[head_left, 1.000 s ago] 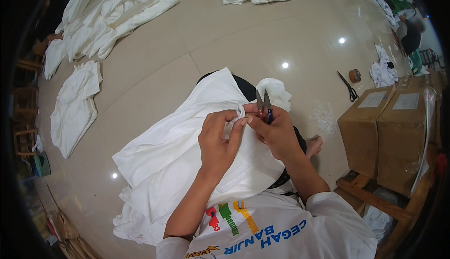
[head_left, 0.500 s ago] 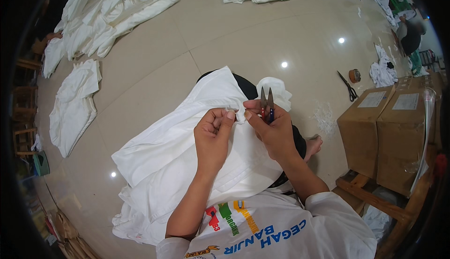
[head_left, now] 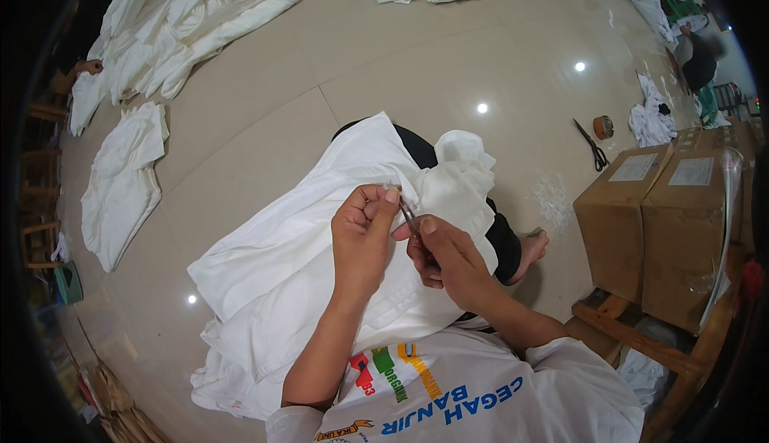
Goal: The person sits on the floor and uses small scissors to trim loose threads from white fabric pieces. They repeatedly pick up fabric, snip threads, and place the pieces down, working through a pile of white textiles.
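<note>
White cloth [head_left: 280, 271] is spread in loose folds across my lap. My left hand [head_left: 362, 231] is closed, its thumb and forefinger pinching a small bit of this cloth with pale wisps at the fingertips. In my right hand [head_left: 452, 260] is a pair of thread snips [head_left: 407, 212], its blades pointing up and left. Their tips are right beside the left fingertips; whether they touch cloth or thread is too small to tell. Most of the snips' handles are hidden by my right fingers. A bunched part of the cloth [head_left: 465, 163] lies just beyond that hand.
Black scissors [head_left: 593, 148] and a brown tape roll [head_left: 603, 127] lie on the tiled floor, with thread scraps [head_left: 553, 200] nearer me. Cardboard boxes [head_left: 681, 235] stand at right. White cloth piles [head_left: 200, 18] lie far left, by another person's hand [head_left: 93, 66]. Another person [head_left: 701, 62] is far right.
My right hand has drawn back slightly and turned the snips from pointing upward to pointing at my left fingertips. It has let go of the cloth. My left hand keeps its pinch.
</note>
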The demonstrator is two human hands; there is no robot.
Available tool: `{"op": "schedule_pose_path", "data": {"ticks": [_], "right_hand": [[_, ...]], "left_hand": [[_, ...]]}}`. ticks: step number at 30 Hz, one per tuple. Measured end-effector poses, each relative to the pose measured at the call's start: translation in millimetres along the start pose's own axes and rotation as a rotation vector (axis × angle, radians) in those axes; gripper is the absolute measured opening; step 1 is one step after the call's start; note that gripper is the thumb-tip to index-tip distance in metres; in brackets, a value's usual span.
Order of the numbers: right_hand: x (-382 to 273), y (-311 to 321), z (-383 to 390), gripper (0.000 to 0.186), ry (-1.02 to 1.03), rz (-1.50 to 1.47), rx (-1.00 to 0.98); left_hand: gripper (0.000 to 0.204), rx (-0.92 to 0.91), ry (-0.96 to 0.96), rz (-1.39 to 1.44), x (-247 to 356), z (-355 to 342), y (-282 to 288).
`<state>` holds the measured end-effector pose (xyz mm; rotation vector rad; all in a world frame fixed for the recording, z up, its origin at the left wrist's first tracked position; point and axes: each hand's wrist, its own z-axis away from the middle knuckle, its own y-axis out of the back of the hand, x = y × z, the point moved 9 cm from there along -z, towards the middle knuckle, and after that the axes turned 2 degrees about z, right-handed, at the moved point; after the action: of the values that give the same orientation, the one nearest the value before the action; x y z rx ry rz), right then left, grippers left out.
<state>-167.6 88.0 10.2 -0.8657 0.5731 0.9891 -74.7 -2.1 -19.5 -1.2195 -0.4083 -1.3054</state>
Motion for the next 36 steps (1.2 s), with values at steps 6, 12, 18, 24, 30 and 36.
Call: {"op": "schedule_pose_path", "data": {"ticks": [6,12,18,24,30,36], "right_hand": [[13,-1,-7,0.044,-0.058,-0.07,0.003],[15,3,-13,0.037,-0.041,-0.147,0.025],[14,5,-15,0.033,-0.044,-0.158,0.05],[13,6,-14,0.033,-0.055,-0.154,0.053],[13,7,-14,0.033,-0.071,-0.154,0.061],[13,8,-11,0.032,-0.074,-0.167,0.08]], "left_hand": [[0.016,-0.021,0.019,0.019,0,2,-2],[0.016,-0.043,-0.005,0.003,3,3,-7],[0.017,-0.057,-0.035,-0.039,1,2,-7],[0.016,-0.058,-0.048,-0.068,2,2,-8],[0.015,-0.078,-0.052,-0.1,3,3,-11],[0.015,-0.04,-0.062,-0.101,1,2,-6]]}}
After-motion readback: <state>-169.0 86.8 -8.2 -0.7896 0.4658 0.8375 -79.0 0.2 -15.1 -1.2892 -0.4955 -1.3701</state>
